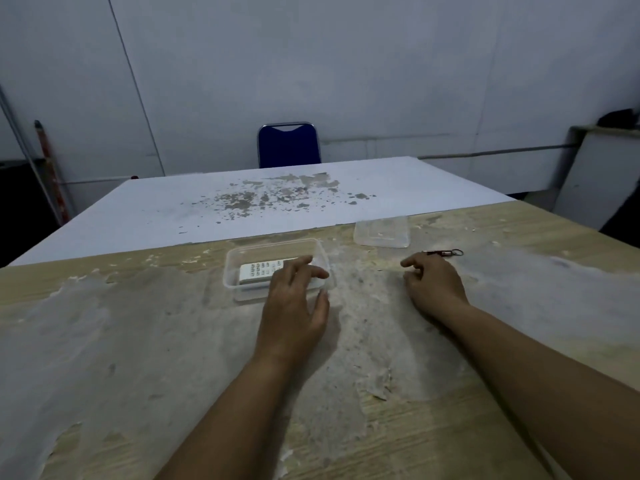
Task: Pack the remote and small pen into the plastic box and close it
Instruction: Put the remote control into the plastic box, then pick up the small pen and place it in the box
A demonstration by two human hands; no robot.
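Note:
A clear plastic box (232, 271) sits on the worn wooden table, and a white remote (258, 270) lies flat inside it. My left hand (294, 299) hovers over the box's right end with fingers spread, holding nothing. The box's clear lid (381, 231) lies apart, farther back and to the right. A small pen with a metal ring (443, 252) rests on the table just beyond my right hand (433, 285). That hand lies palm down with loosely curled fingers and holds nothing.
The wooden table (138, 341) has peeling, patchy varnish. A white table (207, 202) with flaked paint butts against its far edge. A blue chair (287, 145) stands behind that, by the wall. A white board (595, 168) leans at the right.

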